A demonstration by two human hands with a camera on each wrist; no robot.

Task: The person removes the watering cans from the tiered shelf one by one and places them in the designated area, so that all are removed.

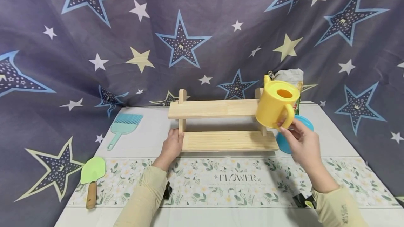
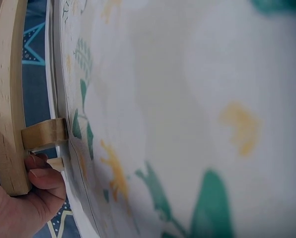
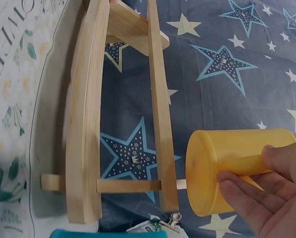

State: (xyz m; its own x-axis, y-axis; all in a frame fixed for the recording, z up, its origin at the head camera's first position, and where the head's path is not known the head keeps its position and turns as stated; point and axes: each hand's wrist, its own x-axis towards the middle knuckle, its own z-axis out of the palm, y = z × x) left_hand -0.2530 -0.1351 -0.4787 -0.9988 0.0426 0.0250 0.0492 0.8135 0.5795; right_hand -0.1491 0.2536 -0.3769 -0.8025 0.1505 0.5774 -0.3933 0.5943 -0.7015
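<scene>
A two-tier wooden shelf (image 1: 217, 108) stands on the table. My left hand (image 1: 173, 143) grips the left end of its lower board, and the left wrist view shows fingers (image 2: 47, 179) curled round the board's end. With my right hand (image 1: 301, 141) I hold a yellow watering can (image 1: 274, 106) by its handle. The can is raised at the right end of the upper board and overlaps it in the head view. From the right wrist, the can's round base (image 3: 200, 173) faces the shelf's upright, and the thumb and fingers pinch the handle.
Behind the can are a blue container (image 1: 285, 144) and a whitish bag (image 1: 291, 76), both partly hidden. On the left lie a teal hand brush (image 1: 124, 123) and a green trowel with a wooden handle (image 1: 92, 183). A star-patterned curtain (image 1: 202, 55) surrounds the table's back and sides.
</scene>
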